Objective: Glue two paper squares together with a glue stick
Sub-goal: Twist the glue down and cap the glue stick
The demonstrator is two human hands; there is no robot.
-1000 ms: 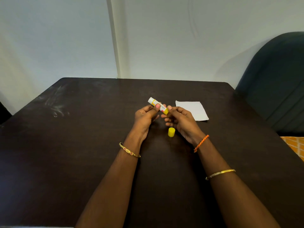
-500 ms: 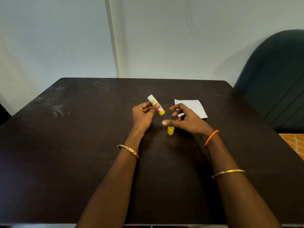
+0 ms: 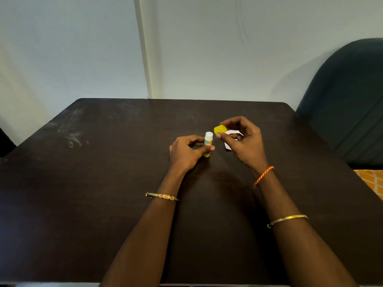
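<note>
The glue stick [image 3: 207, 144] is held upright just above the dark table [image 3: 103, 183] by the left hand [image 3: 187, 151], whose thumb and fingers are closed around the lower part of the tube, with the white open end up and the yellow base down. The yellow cap [image 3: 220, 129] is pinched between the thumb and forefinger of the right hand [image 3: 244, 139], at about one o'clock from the tube's top and just beside it, not yet seated on it. Of the white paper [image 3: 230, 139] only a small part is seen, lying flat on the table beneath and behind the right hand, at roughly three o'clock from the glue stick; whether one sheet or two stacked squares lie there cannot be told, since most of it is hidden by the hand. No glue can be made out on the paper at this size. The step in hand is judged to be the capping of the stick, the cap being held close above the open end, though a cap just pulled off would look the same. If capping is meant, the cap's mouth must be turned downward, lined up over the white end and pressed down while the tube is kept steady; a slanted approach could smear glue on the cap's rim.
</note>
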